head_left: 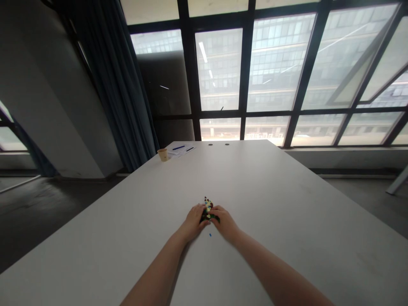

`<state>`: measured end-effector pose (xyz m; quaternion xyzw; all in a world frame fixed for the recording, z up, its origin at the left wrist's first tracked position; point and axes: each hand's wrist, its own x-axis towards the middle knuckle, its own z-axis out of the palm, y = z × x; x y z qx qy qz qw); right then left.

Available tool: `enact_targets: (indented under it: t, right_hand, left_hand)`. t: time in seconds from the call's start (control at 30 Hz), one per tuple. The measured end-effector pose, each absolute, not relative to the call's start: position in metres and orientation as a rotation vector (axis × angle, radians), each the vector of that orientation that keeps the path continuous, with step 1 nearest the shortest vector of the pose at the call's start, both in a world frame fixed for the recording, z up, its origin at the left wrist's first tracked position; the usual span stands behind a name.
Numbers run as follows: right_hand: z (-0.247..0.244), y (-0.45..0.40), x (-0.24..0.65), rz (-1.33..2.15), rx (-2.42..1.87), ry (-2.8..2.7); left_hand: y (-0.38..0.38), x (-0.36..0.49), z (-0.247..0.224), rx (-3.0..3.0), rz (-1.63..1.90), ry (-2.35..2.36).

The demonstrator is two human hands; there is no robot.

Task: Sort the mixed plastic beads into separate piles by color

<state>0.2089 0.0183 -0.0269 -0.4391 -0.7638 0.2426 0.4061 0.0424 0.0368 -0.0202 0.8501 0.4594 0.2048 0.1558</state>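
Note:
A small heap of tiny multicoloured pieces (208, 205), in yellow, white, green, blue and dark red, lies on the white table between my hands. They are too small for me to tell their exact kind. My left hand (194, 219) curls round the heap's left side, its thumb towards the middle. From the right, my right hand (224, 221) closes in on the same heap with bent fingers. The two thumbs nearly meet at the near side, and part of the heap is hidden under the fingers. One loose blue piece (210, 234) lies apart, nearer to me.
The white table (242, 178) stretches away towards large windows. At its far left stand a paper cup (163, 155) and some papers (179, 149) with a blue pen (179, 147) on them. Two dark round discs (210, 144) are at the far edge. A blue curtain (111, 85) hangs at left.

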Motion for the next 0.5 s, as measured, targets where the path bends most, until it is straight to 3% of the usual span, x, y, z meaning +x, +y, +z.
enact_targets:
  t: [0.27, 0.5]
  right_hand:
    - [-0.027, 0.028, 0.209, 0.592, -0.925, -1.81]
    - [-0.017, 0.075, 0.22, 0.552, -1.238, -1.88]
  left_hand:
    - [0.043, 0.048, -0.023, 2.157, 0.945, 1.206]
    - [0.05, 0.043, -0.016, 1.756, 1.063, 1.139]
